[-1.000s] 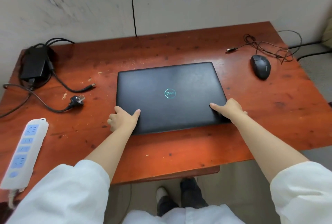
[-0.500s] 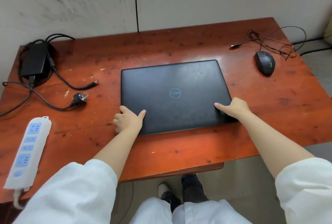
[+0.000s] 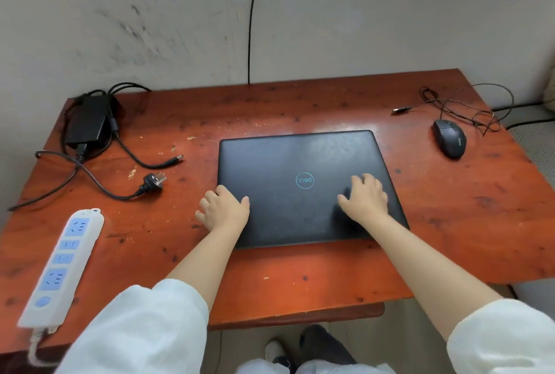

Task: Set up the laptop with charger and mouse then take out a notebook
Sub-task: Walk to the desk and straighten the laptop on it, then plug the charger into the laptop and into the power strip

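A closed black laptop (image 3: 300, 163) lies flat in the middle of the red-brown wooden table (image 3: 300, 277). My left hand (image 3: 223, 210) rests at the laptop's near left edge, thumb on the lid and fingers curled over the side. My right hand (image 3: 365, 198) lies flat on the lid, fingers spread, right of the logo. The black charger brick (image 3: 87, 123) with its cables sits at the far left; its barrel plug (image 3: 177, 158) and wall plug (image 3: 153, 181) lie loose on the table. A black mouse (image 3: 449, 138) sits at the far right with its tangled cable (image 3: 468, 109). No notebook is in view.
A white and blue power strip (image 3: 61, 265) lies along the table's left front edge. A black cable (image 3: 250, 28) runs down the wall behind the table. Below the front edge I see legs and shoes (image 3: 274, 349).
My right hand moved from the laptop's near right corner up onto the lid and spread flat. The camera tilted up, showing more wall. The left hand stayed at the left edge.
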The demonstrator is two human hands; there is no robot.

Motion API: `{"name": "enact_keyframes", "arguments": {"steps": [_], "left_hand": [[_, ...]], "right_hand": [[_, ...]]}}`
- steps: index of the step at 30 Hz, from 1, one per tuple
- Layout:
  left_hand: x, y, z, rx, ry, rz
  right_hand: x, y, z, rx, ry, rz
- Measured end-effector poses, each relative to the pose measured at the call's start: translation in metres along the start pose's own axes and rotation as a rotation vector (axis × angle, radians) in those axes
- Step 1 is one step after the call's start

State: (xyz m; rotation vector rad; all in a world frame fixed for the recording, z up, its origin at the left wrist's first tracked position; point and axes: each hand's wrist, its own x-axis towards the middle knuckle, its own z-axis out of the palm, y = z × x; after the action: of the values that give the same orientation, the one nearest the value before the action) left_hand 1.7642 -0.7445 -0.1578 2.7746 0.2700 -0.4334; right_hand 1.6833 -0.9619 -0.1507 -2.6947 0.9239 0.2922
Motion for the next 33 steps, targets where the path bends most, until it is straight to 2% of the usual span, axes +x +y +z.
{"name": "enact_keyframes", "arguments": {"steps": [4, 11, 16, 23, 27, 33], "left_hand": [[0.001, -0.014, -0.02, -0.061, 0.039, -0.023], [0.009, -0.071, -0.061, -0.123, 0.115, -0.238], [0.011, -0.12, -0.079, -0.142, 0.144, -0.359], [0.062, -0.167, -0.102, -0.134, 0.102, -0.358], [0.119, -0.184, -0.117, -0.154, 0.086, -0.241], [0.198, -0.198, -0.132, -0.175, 0.012, -0.01]], "right_hand": [[0.001, -0.045, 0.016, 0.023, -0.085, -0.237], [0.01, -0.132, 0.031, 0.048, -0.156, -0.576], [-0.001, -0.19, 0.043, 0.029, -0.204, -0.744], [0.014, -0.271, 0.063, -0.028, -0.154, -0.777], [0.036, -0.318, 0.071, -0.098, -0.117, -0.725], [0.057, -0.359, 0.08, -0.332, -0.169, -0.656]]}}
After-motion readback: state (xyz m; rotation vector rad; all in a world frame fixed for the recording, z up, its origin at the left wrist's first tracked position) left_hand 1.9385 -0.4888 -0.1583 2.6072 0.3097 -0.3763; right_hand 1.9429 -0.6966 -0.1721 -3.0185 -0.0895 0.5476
